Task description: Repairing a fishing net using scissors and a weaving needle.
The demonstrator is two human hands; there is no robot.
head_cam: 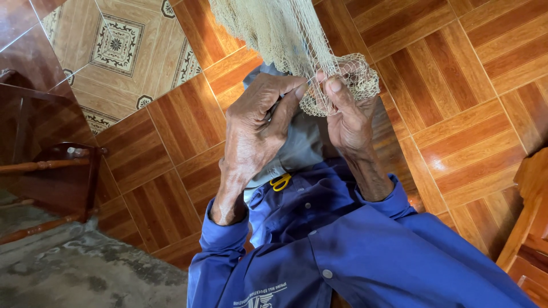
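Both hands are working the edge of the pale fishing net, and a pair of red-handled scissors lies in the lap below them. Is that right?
Not quite: the scissors have yellow handles, not red. The head view shows them lying in the lap below the hands. The rest holds: the left hand and right hand both pinch the edge of the pale net.

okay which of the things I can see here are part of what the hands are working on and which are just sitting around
In use:
- pale fishing net, pinched by the left hand and the right hand
- a thin tool, hard to make out, between the left fingers

Lying about:
- yellow-handled scissors on the lap
- dark wooden chair at the left
- wooden furniture at the right
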